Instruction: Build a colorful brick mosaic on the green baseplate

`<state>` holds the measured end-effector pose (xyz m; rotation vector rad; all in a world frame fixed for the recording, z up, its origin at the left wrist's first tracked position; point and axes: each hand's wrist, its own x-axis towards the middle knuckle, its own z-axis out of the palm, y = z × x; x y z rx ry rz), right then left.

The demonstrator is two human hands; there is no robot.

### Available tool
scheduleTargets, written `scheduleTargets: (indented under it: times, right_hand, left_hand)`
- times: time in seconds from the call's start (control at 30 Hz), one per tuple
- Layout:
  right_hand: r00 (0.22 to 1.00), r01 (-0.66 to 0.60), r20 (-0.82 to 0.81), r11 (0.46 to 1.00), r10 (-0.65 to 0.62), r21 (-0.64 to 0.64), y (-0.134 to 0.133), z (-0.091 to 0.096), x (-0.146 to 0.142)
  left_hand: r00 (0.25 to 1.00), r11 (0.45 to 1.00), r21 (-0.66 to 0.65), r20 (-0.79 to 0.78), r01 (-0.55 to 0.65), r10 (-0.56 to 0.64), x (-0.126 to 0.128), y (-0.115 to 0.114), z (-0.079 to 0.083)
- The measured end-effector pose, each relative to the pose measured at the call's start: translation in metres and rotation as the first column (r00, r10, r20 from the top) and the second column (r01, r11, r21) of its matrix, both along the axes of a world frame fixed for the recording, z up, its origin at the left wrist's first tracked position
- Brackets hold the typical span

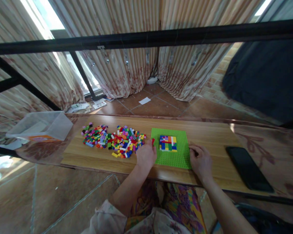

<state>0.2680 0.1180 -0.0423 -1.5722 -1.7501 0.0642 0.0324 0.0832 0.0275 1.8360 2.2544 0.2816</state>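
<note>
My left hand (145, 155) pinches a red toy brick (153, 141) at the left edge of a green studded baseplate (181, 161). On the plate's middle sits a block of bricks (168, 144) in blue, yellow, green, red, white, orange and purple. At the plate's right edge, my right hand (202, 162) is closed, its fingers curled against the rim. Close to the left hand's far side lies a loose heap of mixed bricks (126, 139), with a second heap (96, 135) further left.
Everything lies on a long wooden board (205, 130). A black phone (248, 169) rests at its right end, and a clear plastic bin (41, 125) stands beyond its left end. Behind run a black metal rail (136, 40) and striped curtains (126, 71).
</note>
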Motion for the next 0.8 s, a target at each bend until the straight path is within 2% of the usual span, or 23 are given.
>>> scheduleTargets:
  times: [0.2,0.37,0.6,0.8]
  right_hand:
    - [1.000,0.004,-0.018,1.000,-0.004,-0.003,0.001,-0.001,0.000]
    - [1.000,-0.004,-0.018,1.000,0.004,0.006,0.000,0.001,-0.001]
    - [1.000,0.002,-0.018,1.000,-0.002,-0.004,0.000,0.003,-0.002]
    - [1.000,0.001,-0.025,1.000,-0.001,-0.010,0.000,0.002,-0.002]
  left_hand:
    - [0.991,0.994,0.099,0.125,0.037,-0.049,0.006,0.021,0.003]
    - [0.985,0.994,0.103,0.162,0.045,-0.061,0.011,0.035,0.002]
    - [0.990,0.989,0.139,0.120,0.059,-0.075,0.015,0.034,-0.002]
    - [0.996,0.982,0.186,0.086,-0.009,-0.008,-0.005,0.021,-0.003]
